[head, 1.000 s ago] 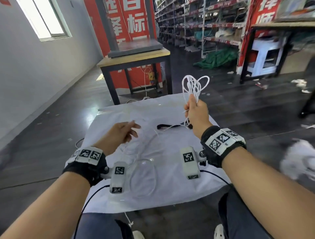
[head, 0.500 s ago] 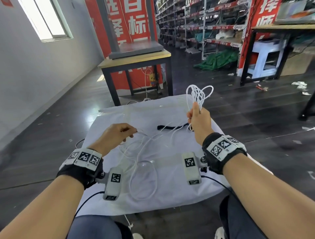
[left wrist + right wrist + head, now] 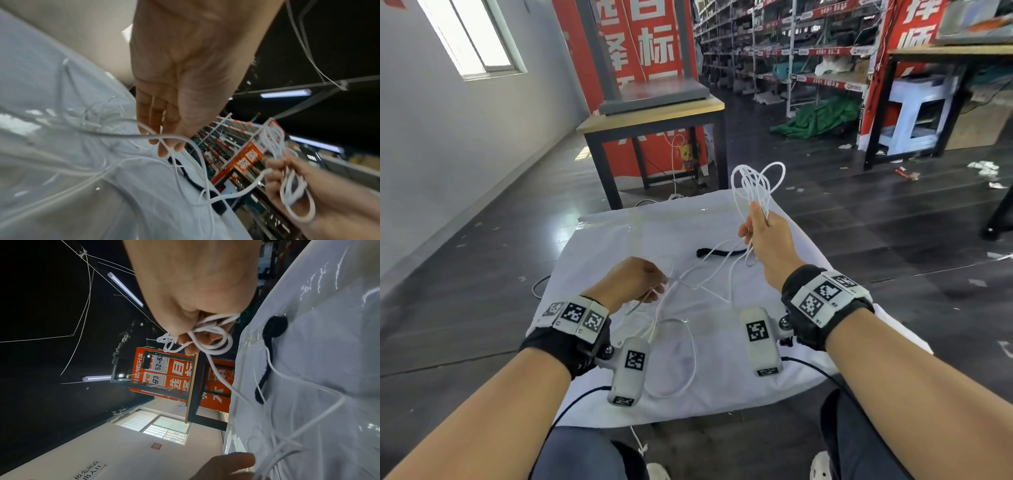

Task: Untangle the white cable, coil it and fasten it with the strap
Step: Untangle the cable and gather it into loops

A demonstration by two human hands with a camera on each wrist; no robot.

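My right hand (image 3: 763,236) is raised over the white cloth (image 3: 619,240) and grips a bundle of white cable loops (image 3: 756,185) that stick up above the fist. The right wrist view shows these loops (image 3: 213,344) wrapped round the curled fingers (image 3: 195,339). Loose cable (image 3: 688,342) trails from the fist across the cloth to my left hand (image 3: 633,277), which pinches one strand at its fingertips (image 3: 164,146). A black strap (image 3: 719,253) lies flat on the cloth just left of the right hand, with cable strands crossing it (image 3: 267,353).
The cloth lies on a dark floor in front of my knees. A wooden table with black legs (image 3: 654,113) stands just beyond it. Shelving (image 3: 808,51), a green tarp (image 3: 822,116) and a white stool (image 3: 917,113) are farther back on the right.
My left hand's fingers have curled from loosely spread to a pinch on a cable strand and drawn slightly toward me. The right hand holds the loops in nearly the same place.
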